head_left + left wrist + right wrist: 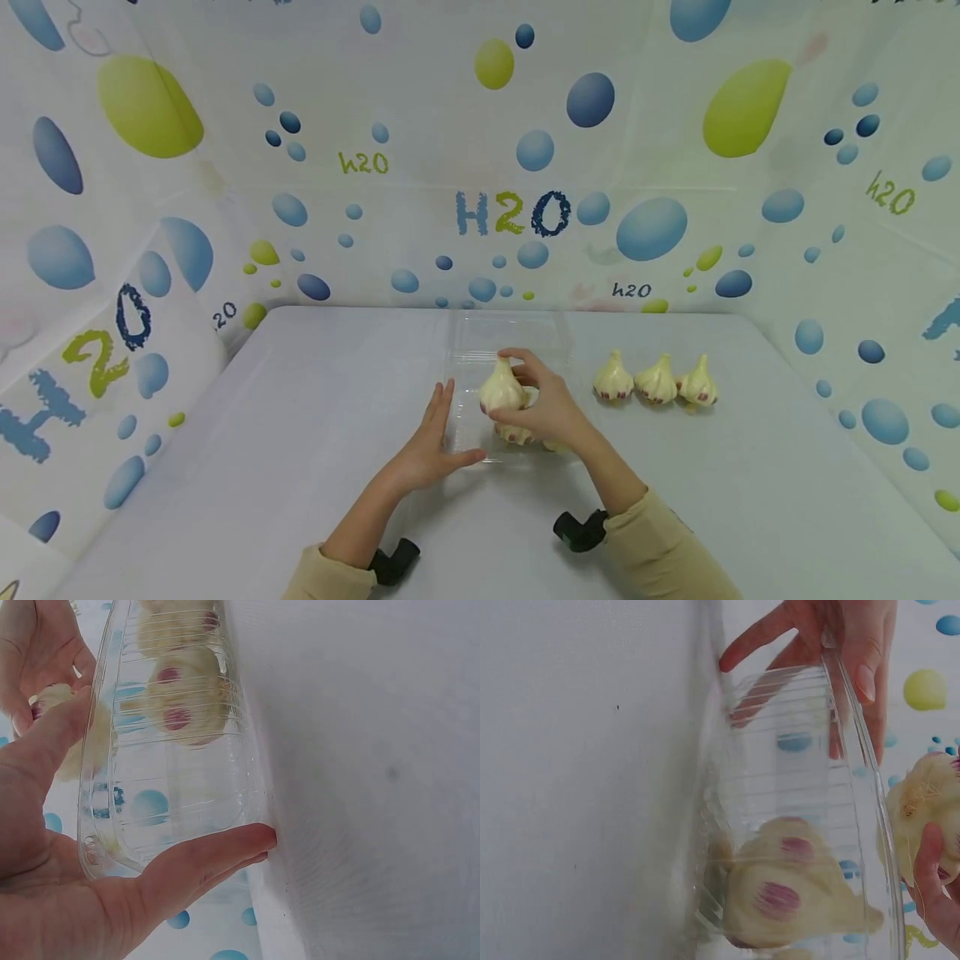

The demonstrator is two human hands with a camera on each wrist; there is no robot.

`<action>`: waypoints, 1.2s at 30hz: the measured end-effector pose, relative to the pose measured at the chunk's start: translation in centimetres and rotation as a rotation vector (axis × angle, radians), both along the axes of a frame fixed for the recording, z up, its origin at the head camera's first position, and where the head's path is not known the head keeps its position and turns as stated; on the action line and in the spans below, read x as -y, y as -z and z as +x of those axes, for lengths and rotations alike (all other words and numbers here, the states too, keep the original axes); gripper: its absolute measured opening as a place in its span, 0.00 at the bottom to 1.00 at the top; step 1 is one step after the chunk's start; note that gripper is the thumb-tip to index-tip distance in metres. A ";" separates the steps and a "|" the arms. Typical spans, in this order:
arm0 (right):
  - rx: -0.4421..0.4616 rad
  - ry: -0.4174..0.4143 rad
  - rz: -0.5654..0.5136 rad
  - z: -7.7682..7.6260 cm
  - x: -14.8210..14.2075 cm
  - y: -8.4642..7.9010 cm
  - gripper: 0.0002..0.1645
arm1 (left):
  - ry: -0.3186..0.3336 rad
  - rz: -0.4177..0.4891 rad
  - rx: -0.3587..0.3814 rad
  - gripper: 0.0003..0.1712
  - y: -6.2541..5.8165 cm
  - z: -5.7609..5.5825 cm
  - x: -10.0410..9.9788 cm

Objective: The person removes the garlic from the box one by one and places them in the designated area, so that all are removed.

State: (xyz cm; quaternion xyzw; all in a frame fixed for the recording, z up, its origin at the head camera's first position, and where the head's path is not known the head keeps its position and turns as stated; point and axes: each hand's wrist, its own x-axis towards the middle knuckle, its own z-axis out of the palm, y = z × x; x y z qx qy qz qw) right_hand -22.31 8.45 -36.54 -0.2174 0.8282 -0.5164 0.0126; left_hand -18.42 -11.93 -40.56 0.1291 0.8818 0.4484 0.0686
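Pinching a garlic bulb [501, 388], the right hand [551, 407] hangs over a clear plastic box [465, 429]; fingers at the bulb's neck, thumb low on its body. Bulb is above the rim, seen so in both wrist views.

Left hand [427, 458] at the box's left end: fingers straight, thumb spread wide from them, touching the plastic and gripping nothing. In the left wrist view the thumb lies along the rim side, a finger across the box's end.

Inside the box, toward its right part, more bulbs [187, 694], purple patches showing through the ribbed wall. At least two by my count; the hand and the shiny plastic make a firm number hard. Box's clear lid [510, 329] stretches back toward the wall.

Right of the box, well apart from it, three bulbs [657, 382] in a row on the white table [300, 433], necks pointing away from the person. Beige sleeves [667, 542] on both arms, black wrist pieces [580, 531] beside the cuffs. Backdrop [420, 75] white, printed with blue and green drops and "H2O".
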 end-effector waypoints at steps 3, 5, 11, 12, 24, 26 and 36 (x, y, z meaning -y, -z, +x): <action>-0.012 -0.008 -0.004 0.4 -0.5 -0.6 0.43 | -0.001 0.002 0.004 0.60 -0.1 0.1 -0.1; -0.018 -0.014 -0.012 0.8 -0.9 -1.4 0.43 | -0.004 0.002 0.006 0.60 -0.2 0.1 -0.1; 0.005 0.003 0.006 2.2 -1.6 -3.2 0.42 | -0.009 0.005 0.006 0.60 -0.2 0.2 -0.1; 0.006 0.007 0.009 2.2 -1.8 -3.2 0.42 | -0.009 0.004 0.005 0.60 -0.2 0.1 -0.1; -0.012 0.040 -0.043 0.7 -4.4 -0.5 0.45 | -0.004 -0.005 -0.001 0.60 -0.1 0.1 -0.2; -0.023 0.036 -0.054 0.8 -4.7 -0.5 0.45 | -0.003 -0.005 -0.003 0.60 -0.1 0.1 -0.2; -0.027 0.086 -0.076 1.1 -7.3 -1.1 0.44 | -0.012 -0.004 -0.001 0.59 -0.1 0.0 -0.3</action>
